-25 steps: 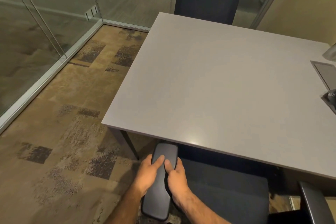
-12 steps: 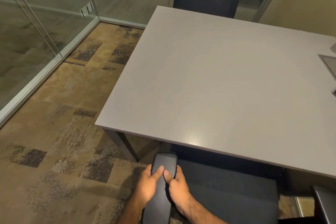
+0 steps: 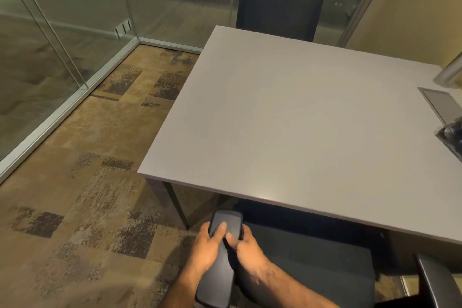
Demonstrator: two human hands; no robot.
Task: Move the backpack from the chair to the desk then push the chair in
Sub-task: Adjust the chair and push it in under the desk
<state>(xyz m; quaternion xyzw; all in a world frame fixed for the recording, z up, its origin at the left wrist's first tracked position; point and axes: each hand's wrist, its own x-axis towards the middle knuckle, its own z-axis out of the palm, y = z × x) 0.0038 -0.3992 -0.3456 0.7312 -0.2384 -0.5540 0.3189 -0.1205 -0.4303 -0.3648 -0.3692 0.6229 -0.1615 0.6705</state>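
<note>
Both my hands are wrapped around the left armrest [image 3: 220,257] of the chair [image 3: 307,265]: my left hand [image 3: 206,250] grips it from the outer side with the thumb laid on top, and my right hand [image 3: 246,247] clasps it from the seat side, fingers curled under, so neither hand is free or open. The armrest runs lengthways away from me toward the desk [image 3: 287,120], its front tip lying just short of the desk's near edge, and that long axis is the line the push should follow. The seat sits to the right of my hands and its front already disappears into the shadow under the desktop, while the other armrest [image 3: 437,282] pokes up at the far right, nearer my right side though I am not holding it. I judge the chair is partly in and needs a straight shove forward; because I hold only one side, it may swivel rather than roll true. The backpack I cannot pick out for certain; a dark shape [image 3: 452,135] at the desk's right edge might be it, but it is cut off by the frame. The seat itself is bare.
</note>
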